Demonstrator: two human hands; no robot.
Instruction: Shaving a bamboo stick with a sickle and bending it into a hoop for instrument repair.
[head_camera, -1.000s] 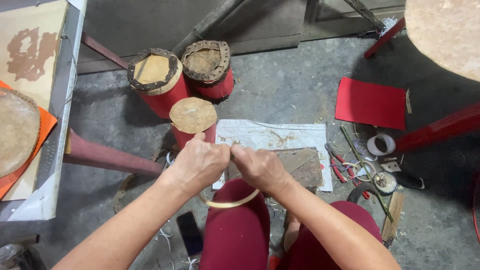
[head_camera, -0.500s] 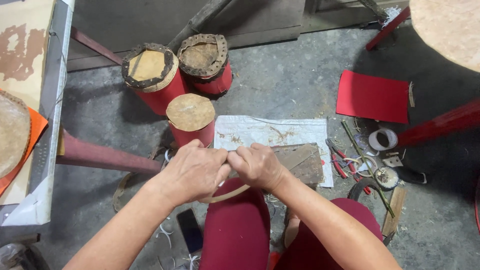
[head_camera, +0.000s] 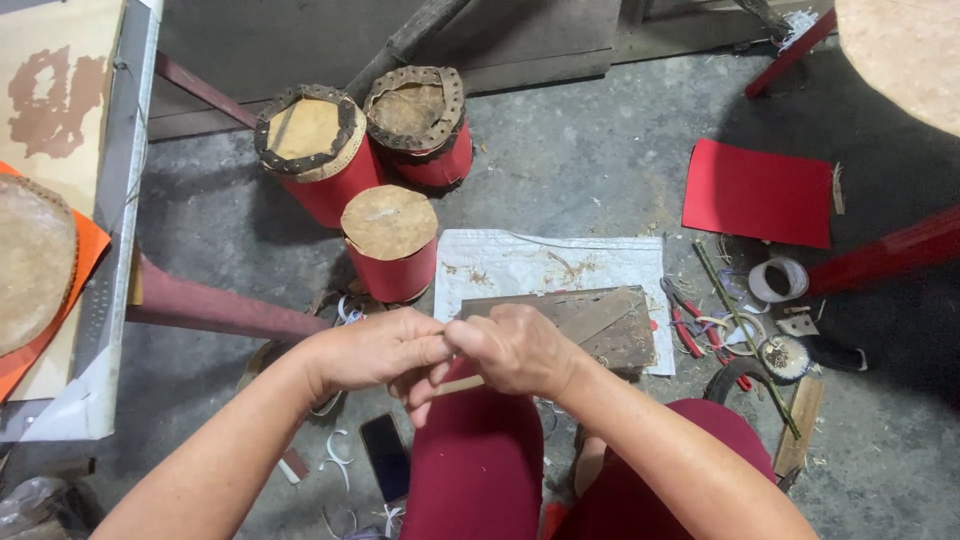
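Grey concrete floor (head_camera: 570, 160) spreads under everything, and just above the person's red-clad knees a thin, pale tan curved strip (head_camera: 462, 383) lies roughly left to right, mostly hidden between the two hands with only a short piece showing below the knuckles. Both hands meet over it at about equal reach: the left hand (head_camera: 375, 350) has its grip pinched together on the strip, the right hand (head_camera: 515, 348) is curled shut on it too. Beyond them lie a weathered wooden board (head_camera: 600, 320) on a white woven sheet (head_camera: 540, 262) and a small red drum with a tan skin top (head_camera: 392, 240).
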